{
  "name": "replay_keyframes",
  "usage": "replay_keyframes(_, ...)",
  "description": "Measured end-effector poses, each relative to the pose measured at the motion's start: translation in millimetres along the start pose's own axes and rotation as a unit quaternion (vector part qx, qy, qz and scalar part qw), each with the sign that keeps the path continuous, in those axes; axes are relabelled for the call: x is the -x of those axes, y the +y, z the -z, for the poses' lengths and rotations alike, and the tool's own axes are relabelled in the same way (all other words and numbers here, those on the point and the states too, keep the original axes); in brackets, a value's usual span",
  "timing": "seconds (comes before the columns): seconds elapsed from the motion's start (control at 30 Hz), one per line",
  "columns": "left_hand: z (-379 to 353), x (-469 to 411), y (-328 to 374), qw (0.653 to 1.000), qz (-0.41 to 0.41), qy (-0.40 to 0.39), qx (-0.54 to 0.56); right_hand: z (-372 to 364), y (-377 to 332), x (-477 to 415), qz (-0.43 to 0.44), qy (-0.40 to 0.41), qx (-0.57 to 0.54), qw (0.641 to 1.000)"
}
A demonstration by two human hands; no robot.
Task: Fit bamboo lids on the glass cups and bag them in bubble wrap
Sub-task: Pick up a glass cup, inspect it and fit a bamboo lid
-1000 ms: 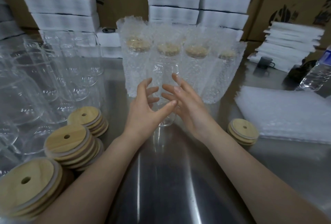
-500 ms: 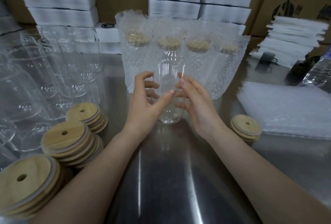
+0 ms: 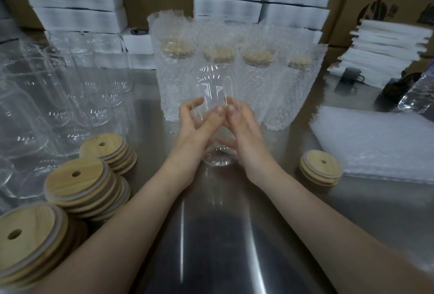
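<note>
Right, one bare glass cup [image 3: 216, 96] is held by both hands, centred over the surface [image 3: 211, 235]. The left hand [image 3: 195, 131] and right hand [image 3: 244, 129] each wrap its lower half, fingers curled round the far side, thumbs almost meeting on the near side, so the grip is clamped on the cup from both flanks. The cup is upright, mouth up, with no lid on it. Its base is at or just above the surface; can't tell if it touches. Holding low with two hands looks like steadying slick glass, and it leaves the mouth free for a lid. The layout makes sense read from the cup. A small stack of bamboo lids [image 3: 321, 168] sits to its right, near the right hand, probably the working supply. Bigger lid stacks [image 3: 77, 183] sit to its near left as stock. Unlidded cups [image 3: 70, 96] crowd its left, the feed side. Directly behind it stands a row of bagged cups [image 3: 173, 77], lids on and upright in bubble wrap, so finished output is parked out of the way. A flat pile of bubble-wrap bags [image 3: 375, 143] lies to its right, beyond the small lid stack, handy for bagging. My read is that this cup is at step one. The next move needs one hand freed for a lid while the other stops the cup tipping.
</note>
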State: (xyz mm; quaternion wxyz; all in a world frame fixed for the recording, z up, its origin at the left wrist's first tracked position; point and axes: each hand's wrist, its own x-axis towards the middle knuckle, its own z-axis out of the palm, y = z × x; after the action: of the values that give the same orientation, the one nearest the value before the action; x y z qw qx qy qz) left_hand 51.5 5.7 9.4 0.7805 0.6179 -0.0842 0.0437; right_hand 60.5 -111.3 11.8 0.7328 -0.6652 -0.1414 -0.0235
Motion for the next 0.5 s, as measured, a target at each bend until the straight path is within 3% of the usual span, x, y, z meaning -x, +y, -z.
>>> replay_keyframes(0.13, 2, -1, 5, 0.995, -0.020, 0.041, -0.085, -7, 2, -1, -0.017, 0.051, -0.011, 0.998)
replay_keyframes(0.3, 6, -1, 8, 0.997, -0.024, 0.038, -0.070, -6, 1, -4, -0.013, 0.077, 0.005, 0.997)
replay_keyframes(0.5, 12, -3, 7, 0.999, -0.040, 0.007, -0.030, 4, -4, -11, -0.068, 0.057, -0.032, 0.996)
